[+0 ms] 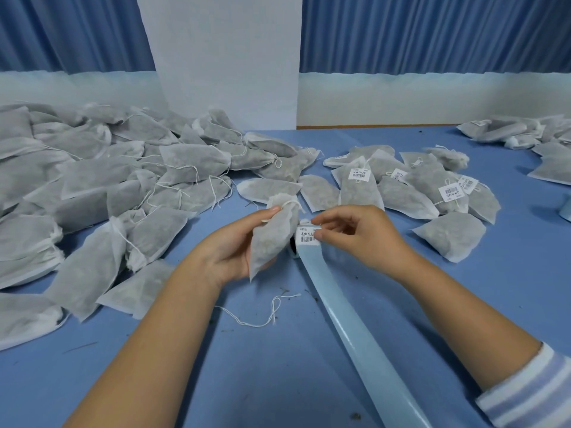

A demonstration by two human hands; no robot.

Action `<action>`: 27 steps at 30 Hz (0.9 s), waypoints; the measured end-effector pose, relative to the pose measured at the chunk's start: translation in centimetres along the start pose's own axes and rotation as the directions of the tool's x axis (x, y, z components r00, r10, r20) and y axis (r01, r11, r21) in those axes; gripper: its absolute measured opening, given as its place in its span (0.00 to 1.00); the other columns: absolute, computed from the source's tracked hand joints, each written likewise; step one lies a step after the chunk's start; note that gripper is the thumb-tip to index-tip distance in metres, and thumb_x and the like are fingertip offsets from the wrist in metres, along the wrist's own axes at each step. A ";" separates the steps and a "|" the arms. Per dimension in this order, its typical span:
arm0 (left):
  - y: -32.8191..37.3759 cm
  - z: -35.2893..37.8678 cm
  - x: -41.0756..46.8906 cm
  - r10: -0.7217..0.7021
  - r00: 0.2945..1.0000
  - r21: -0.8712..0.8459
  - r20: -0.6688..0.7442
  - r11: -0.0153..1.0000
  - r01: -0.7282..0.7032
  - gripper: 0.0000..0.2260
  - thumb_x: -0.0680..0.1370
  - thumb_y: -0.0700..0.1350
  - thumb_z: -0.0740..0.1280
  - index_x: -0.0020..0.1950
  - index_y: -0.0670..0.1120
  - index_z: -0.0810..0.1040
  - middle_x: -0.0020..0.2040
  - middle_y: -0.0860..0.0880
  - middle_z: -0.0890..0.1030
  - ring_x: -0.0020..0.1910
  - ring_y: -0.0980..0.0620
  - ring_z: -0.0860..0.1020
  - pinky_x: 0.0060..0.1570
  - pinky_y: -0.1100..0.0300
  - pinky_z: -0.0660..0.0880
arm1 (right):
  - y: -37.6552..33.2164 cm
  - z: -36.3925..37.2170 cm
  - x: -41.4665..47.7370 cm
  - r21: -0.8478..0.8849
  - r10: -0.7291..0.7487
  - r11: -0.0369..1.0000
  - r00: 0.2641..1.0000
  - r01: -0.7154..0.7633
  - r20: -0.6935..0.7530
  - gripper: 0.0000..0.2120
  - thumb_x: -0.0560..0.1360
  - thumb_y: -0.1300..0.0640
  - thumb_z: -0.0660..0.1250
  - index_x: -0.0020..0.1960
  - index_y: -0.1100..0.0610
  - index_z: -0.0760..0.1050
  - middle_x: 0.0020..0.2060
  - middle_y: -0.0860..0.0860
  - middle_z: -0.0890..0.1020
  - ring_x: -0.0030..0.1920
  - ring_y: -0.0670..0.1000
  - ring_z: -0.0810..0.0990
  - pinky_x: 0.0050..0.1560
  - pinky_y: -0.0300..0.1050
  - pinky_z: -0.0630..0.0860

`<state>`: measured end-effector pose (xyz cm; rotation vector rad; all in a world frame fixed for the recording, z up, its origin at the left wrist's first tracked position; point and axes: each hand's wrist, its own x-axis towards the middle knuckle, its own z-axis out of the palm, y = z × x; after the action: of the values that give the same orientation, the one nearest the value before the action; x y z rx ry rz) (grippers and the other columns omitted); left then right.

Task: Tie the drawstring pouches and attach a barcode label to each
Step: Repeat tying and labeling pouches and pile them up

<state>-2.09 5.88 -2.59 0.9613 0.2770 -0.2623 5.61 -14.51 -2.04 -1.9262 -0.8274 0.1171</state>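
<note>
My left hand (234, 248) grips a grey filled drawstring pouch (272, 239) upright above the blue table, its gathered neck (282, 200) at the top by my fingertips. My right hand (355, 233) pinches a white barcode label (306, 236) right beside the pouch, at the top end of a pale blue backing strip (349, 322). A loose white string (262, 316) lies on the table below my left hand. The label roll under the pouch is mostly hidden.
A big heap of unlabelled pouches (92, 186) covers the left of the table (247, 381). Labelled pouches (411, 186) lie at the back right, with more pouches (519, 131) at the far right. A white pillar (225, 57) stands behind.
</note>
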 end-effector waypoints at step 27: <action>0.1 0.9 -0.4 -0.061 0.997 -0.199 -0.043 0.979 0.052 0.18 0.68 0.44 0.73 0.57 0.42 0.80 0.46 0.47 0.82 0.31 0.52 0.83 0.26 0.63 0.78 | 0.6 0.5 -0.4 -0.334 -0.395 0.878 0.913 0.343 -0.099 0.05 0.72 0.61 0.75 0.46 0.53 0.85 0.46 0.48 0.81 0.49 0.47 0.79 0.44 0.33 0.70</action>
<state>-2.34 5.24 -1.93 0.7648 0.3687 -0.2585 5.46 -14.54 -2.90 -1.9921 -1.1381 -0.4255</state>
